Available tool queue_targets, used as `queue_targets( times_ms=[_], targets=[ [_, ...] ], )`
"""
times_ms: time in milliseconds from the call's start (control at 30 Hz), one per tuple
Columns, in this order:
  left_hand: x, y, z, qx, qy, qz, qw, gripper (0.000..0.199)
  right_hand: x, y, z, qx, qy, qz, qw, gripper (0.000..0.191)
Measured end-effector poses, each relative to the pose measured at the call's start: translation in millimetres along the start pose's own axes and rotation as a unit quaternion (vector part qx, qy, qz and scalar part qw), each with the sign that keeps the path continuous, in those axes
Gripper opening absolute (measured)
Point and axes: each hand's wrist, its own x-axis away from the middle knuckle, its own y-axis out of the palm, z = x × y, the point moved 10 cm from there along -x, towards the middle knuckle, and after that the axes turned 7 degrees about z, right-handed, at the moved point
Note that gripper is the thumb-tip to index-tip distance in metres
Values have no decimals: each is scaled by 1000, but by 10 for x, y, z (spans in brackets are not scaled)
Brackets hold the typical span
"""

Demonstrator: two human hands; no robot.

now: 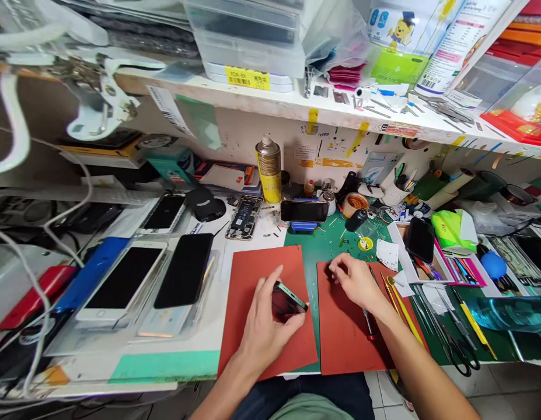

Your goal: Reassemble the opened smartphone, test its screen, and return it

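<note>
My left hand [270,321] is closed around a smartphone [289,298] with a dark face and a green edge. The phone is held tilted above the left red mat [239,286], its port edge facing up. Over the right red mat [340,344], my right hand [355,279] has its fingers curled with thumb and fingertips together. Whatever is between those fingertips, if anything, is too small to make out. Beneath my right wrist lies a slim screwdriver [368,325], partly covered by the forearm.
Several phones lie to the left, among them a white one [124,283] and a black one [184,270]. An opened phone [244,217] sits by a yellow spray can [269,169]. Tweezers, scissors [458,350] and a blue bottle [510,314] are at right. A loaded shelf [270,105] overhangs the back.
</note>
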Motion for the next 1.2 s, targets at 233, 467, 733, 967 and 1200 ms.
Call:
queue_targets(
  times_ms=[233, 467, 733, 967, 1200],
  targets=[
    [19, 56, 10, 6, 1, -35, 999, 91, 358, 53, -254, -201, 4, -30, 979, 32],
    [17, 94, 108, 66, -19, -70, 995, 74, 780, -189, -847, -167, -76, 43, 982, 21],
    [-35, 93, 191, 123, -50, -55, 990, 39, 880, -200, -1208, -61, -196, 121, 971, 19],
    [-52, 130, 128, 159, -86, -49, 982, 30, 896, -154, -1312, -27, -229, 134, 964, 20],
    [-51, 151, 150, 151, -82, -44, 984, 23, 893, -117, -1320, -23, -253, 133, 958, 24]
  ],
)
